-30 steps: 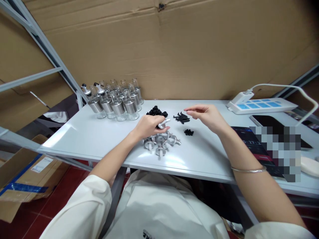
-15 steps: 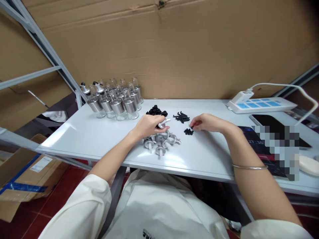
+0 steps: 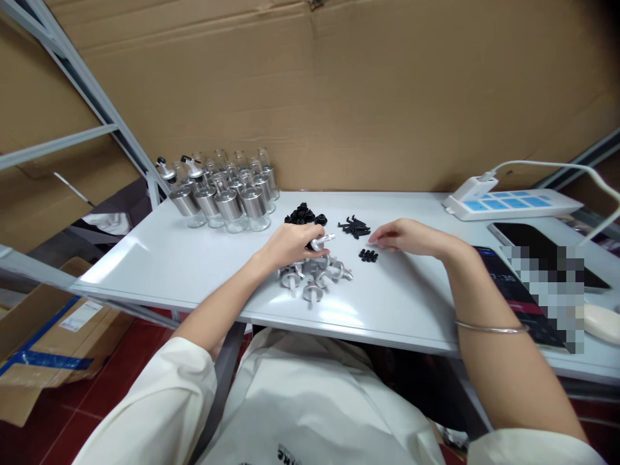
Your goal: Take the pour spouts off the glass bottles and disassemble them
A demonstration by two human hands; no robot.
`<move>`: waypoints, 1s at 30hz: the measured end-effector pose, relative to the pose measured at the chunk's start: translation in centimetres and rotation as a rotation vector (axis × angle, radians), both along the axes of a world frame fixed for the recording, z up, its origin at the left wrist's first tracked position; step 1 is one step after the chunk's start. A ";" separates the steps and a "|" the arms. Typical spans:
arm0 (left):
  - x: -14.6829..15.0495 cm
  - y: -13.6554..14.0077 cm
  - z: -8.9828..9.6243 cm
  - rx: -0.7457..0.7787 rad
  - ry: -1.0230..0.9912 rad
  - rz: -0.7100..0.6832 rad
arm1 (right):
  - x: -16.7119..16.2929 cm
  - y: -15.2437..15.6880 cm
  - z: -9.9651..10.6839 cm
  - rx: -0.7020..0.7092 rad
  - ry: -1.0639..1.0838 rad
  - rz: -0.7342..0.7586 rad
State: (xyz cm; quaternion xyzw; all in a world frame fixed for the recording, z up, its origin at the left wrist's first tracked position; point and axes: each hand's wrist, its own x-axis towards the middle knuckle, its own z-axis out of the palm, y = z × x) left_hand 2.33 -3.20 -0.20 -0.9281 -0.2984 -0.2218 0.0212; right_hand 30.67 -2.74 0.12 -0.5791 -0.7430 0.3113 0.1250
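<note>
My left hand (image 3: 288, 247) holds a silver metal spout cap (image 3: 320, 243) just above a heap of several like caps (image 3: 312, 278) on the white table (image 3: 184, 265). My right hand (image 3: 405, 235) rests low on the table, fingertips pinched beside a cluster of tiny black beads (image 3: 368, 256); whether it grips one I cannot tell. A pile of thin black stems (image 3: 354, 227) lies just beyond its fingers. A heap of black rubber rings (image 3: 304, 215) sits behind my left hand.
Several glass bottles with metal collars (image 3: 227, 194) stand at the back left. A white power strip (image 3: 511, 203) with cable lies at the back right, a dark phone (image 3: 513, 234) and tablet near it. Cardboard walls the back. A cardboard box (image 3: 43, 336) sits on the floor, left.
My right hand came down from above the black stems to the table beside the tiny beads. My left hand stayed put with the silver cap.
</note>
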 end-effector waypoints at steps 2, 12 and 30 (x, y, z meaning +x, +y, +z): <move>0.2 -0.2 0.2 -0.073 0.008 0.011 | -0.8 -0.4 0.7 0.111 0.032 -0.113; 1.0 -0.7 0.3 -0.176 0.009 -0.046 | -7.4 -3.4 1.6 0.095 0.382 0.198; 0.6 -0.7 0.4 0.020 -0.169 -0.144 | -6.4 -3.3 2.1 -0.035 0.485 0.231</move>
